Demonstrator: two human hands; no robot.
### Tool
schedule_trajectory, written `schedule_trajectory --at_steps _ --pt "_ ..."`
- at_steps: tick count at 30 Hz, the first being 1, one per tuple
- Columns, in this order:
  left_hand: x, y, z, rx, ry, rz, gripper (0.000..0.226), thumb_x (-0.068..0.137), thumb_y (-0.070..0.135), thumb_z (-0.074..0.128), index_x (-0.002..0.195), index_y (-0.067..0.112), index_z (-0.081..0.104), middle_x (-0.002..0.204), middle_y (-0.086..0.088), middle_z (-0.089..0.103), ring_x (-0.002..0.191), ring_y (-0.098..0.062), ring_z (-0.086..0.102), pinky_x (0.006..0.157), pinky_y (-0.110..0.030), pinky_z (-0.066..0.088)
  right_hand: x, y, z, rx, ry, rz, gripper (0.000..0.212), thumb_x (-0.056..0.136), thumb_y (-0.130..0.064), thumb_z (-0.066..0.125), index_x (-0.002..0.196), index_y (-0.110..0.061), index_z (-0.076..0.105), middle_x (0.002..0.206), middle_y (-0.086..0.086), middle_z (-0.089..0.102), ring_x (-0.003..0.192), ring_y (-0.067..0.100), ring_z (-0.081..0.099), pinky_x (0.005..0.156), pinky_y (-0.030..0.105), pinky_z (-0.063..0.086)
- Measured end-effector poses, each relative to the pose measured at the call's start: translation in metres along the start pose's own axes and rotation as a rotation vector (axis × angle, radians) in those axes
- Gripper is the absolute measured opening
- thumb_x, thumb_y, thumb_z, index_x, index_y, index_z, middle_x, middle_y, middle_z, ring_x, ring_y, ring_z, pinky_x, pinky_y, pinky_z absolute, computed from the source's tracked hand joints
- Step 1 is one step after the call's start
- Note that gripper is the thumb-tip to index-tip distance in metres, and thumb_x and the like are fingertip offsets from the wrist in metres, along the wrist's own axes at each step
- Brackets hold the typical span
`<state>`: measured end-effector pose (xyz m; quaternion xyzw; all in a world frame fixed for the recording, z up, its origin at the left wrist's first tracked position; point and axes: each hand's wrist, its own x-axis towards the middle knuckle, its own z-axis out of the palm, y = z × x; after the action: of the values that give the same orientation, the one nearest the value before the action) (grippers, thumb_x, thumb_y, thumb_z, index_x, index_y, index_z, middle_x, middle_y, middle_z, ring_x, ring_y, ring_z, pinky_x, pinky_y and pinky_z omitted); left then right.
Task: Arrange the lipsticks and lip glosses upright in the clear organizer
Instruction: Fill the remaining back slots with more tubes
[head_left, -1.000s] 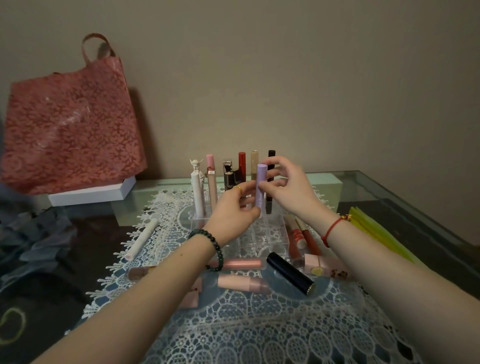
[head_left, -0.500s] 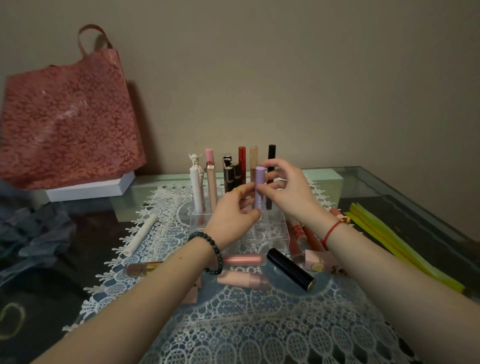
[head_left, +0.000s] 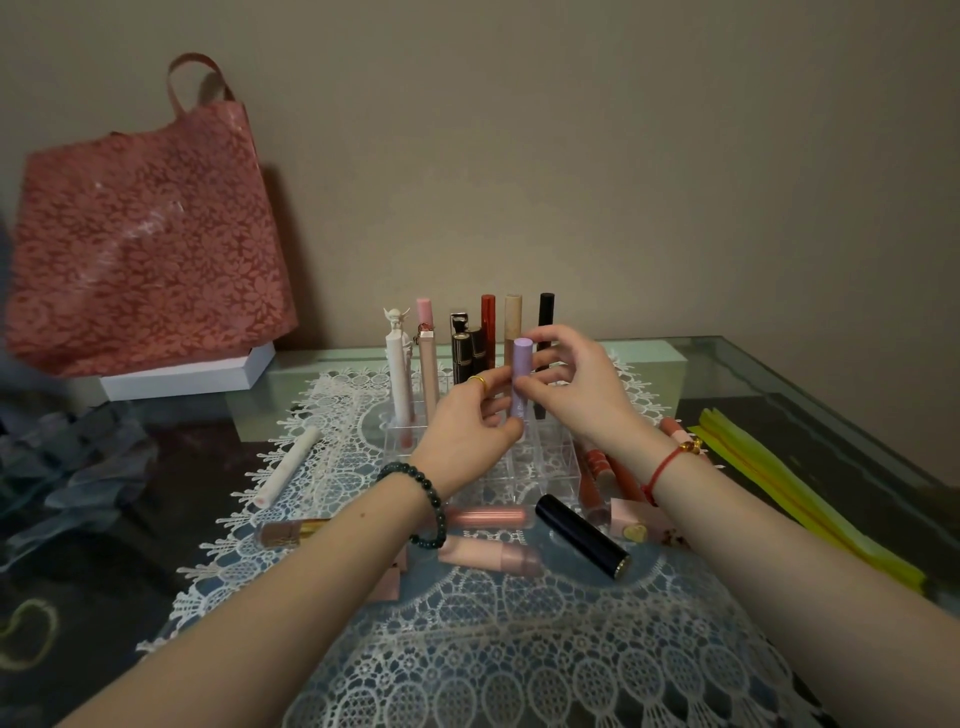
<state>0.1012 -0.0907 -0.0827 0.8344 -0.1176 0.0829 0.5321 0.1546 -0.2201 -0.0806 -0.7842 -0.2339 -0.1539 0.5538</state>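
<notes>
Noted a white tube (head_left: 287, 467) lying flat on the lace mat (head_left: 467, 649) at the left, long axis slanting from near-left to far-right, well apart from the clear organizer (head_left: 550, 457). Found a back row of tubes (head_left: 488, 332) standing upright in the organizer's far cells, caps up. Saw the left hand (head_left: 462, 431) curled, thumb and fingers pinching the lower part of a lilac tube (head_left: 521, 376). Found that tube vertical, rounded cap on top, base down at the organizer's rear right cells; could not tell whether seated in a cell. Saw the right hand (head_left: 576, 384) pinching the same tube higher up, thumb in front and fingers bent behind the cap. Made out faint print low on the lilac tube, too small to read. Noted a black lipstick (head_left: 582, 535) lying flat before the organizer, gold end toward the near right, and red glosses (head_left: 597, 467) lying just beside the organizer's right wall
</notes>
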Motion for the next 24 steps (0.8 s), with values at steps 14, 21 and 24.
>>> schedule_trajectory --at_steps 14,21,24 --pt "-0.016 0.007 -0.010 -0.009 -0.005 0.023 0.057 0.083 -0.003 0.052 0.136 0.011 0.034 0.134 -0.001 0.047 0.116 -0.006 0.048 0.085 -0.006 0.042 -0.005 -0.014 -0.014 -0.044 0.068 0.038 0.035 0.074 -0.012 0.069 0.103 -0.026 0.054 0.088 -0.003 0.062 0.078 0.012 0.063 0.069 0.023 0.052" --pt "-0.038 0.009 -0.036 0.020 0.057 0.081 0.047 0.084 0.000 0.054 0.127 0.015 0.046 0.114 0.008 0.058 0.097 0.003 0.057 0.076 -0.005 0.046 -0.011 -0.041 -0.014 0.018 0.087 -0.020 0.031 0.077 -0.009 0.067 0.102 -0.024 0.055 0.087 -0.003 0.063 0.073 0.005 0.062 0.064 0.013 0.050" --pt "-0.045 0.008 -0.052 0.027 0.107 0.105 0.041 0.084 0.000 0.054 0.121 0.018 0.051 0.106 0.009 0.062 0.094 0.000 0.060 0.075 -0.007 0.047 -0.015 -0.055 -0.001 0.054 0.033 -0.062 0.031 0.077 -0.006 0.066 0.100 -0.025 0.056 0.089 0.000 0.063 0.070 0.006 0.059 0.063 0.010 0.049"
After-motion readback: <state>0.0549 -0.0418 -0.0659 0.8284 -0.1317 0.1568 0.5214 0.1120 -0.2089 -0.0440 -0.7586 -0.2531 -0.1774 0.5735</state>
